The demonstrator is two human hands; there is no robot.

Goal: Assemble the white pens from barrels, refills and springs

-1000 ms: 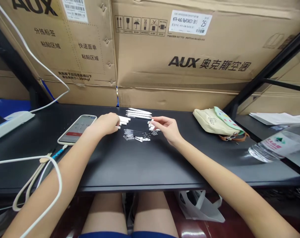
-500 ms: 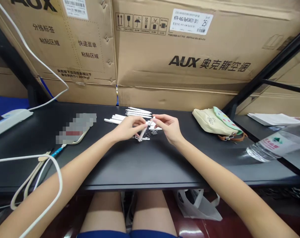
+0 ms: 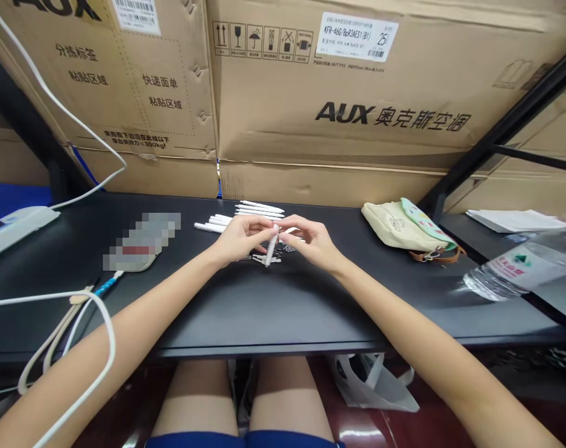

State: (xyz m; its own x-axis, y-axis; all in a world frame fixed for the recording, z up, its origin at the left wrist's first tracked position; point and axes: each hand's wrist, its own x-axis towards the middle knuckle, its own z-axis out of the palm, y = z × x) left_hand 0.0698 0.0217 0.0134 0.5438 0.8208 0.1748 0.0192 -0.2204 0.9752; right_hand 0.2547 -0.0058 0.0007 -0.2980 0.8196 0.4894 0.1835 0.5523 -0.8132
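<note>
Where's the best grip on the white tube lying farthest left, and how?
Probably its left end, pinched from above-left: the white tube lies flat, that end juts past the neighbouring tubes, and the left hand crowds its other end.

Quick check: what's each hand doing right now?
Left hand: closed, pinching a slim white plastic-looking tube.
Right hand: fingers curled near the tube's upper end; whether holding anything cannot be told.
</note>
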